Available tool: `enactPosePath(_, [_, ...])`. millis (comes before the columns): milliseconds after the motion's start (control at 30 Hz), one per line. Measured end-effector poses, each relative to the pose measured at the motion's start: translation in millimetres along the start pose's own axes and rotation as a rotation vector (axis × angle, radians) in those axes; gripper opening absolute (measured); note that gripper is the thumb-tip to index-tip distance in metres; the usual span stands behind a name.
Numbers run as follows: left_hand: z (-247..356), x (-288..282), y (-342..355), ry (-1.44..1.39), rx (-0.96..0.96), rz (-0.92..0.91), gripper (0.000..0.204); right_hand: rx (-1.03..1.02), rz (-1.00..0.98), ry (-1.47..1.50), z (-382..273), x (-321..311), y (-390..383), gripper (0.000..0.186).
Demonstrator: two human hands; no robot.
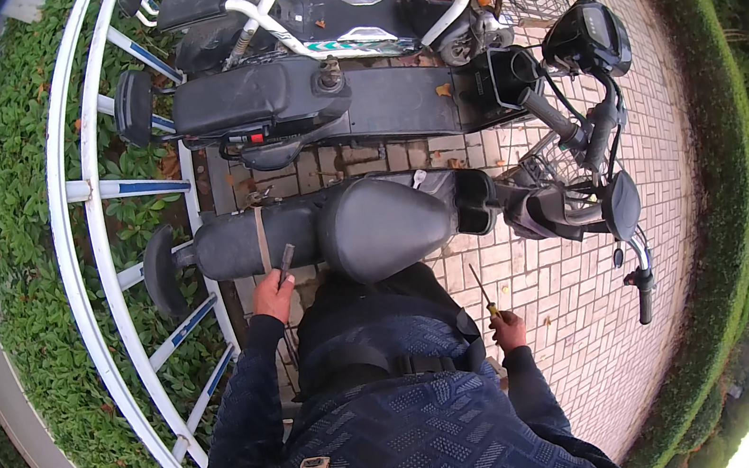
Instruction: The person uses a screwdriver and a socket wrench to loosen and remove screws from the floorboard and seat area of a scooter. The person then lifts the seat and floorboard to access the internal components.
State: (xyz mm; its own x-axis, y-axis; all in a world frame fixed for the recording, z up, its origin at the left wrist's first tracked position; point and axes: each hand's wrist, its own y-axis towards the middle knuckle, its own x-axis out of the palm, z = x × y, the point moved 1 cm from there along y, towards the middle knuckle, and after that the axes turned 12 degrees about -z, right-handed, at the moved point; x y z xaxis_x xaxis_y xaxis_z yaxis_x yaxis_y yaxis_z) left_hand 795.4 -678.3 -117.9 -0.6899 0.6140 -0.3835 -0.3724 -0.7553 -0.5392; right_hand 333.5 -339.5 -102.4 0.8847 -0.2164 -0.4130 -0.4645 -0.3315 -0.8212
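My right hand [509, 331] is closed around a screwdriver with a yellow handle [493, 309]. Its thin metal shaft points forward over the brick paving. Beside the rear seat, my left hand [272, 297] grips a dark, narrow tool [287, 259] whose exact kind does not show. The black electric scooter directly in front of me has a wide saddle [388, 224] and a rear seat [228, 245] crossed by a brown strap [262, 235]. A small pale object [420, 177], perhaps a key, lies at the saddle's far edge.
A second black scooter [394, 102] stands just beyond, with more scooters behind it. On the left runs a white metal railing [70, 192] with leafy plants behind. Handlebars [641, 278] reach out at the right over brick paving [589, 328], which a hedge [739, 183] borders.
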Motion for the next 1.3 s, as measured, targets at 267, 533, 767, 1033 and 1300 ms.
enactPosePath(267, [2, -3, 5, -0.004, -0.022, -0.014, 0.025, -0.024, -0.011, 0.075, -9, 2, 3, 0.034])
enactPosePath(533, [24, -6, 23, 0.043, 0.032, -0.035, 0.026, -0.225, -0.040, 0.133, -52, -12, -26, 0.031])
enactPosePath(767, [63, -2, 50, 0.112, 0.110, -0.054, 0.028, -0.229, -0.024, 0.155, -85, -15, -42, 0.033])
enactPosePath(1033, [103, 21, 75, 0.169, 0.179, -0.123, 0.031, -0.119, -0.071, 0.279, -66, -3, -43, 0.034])
enactPosePath(1300, [112, 30, 80, 0.169, 0.164, -0.132, 0.032, -0.122, -0.111, 0.352, -84, -3, -42, 0.035])
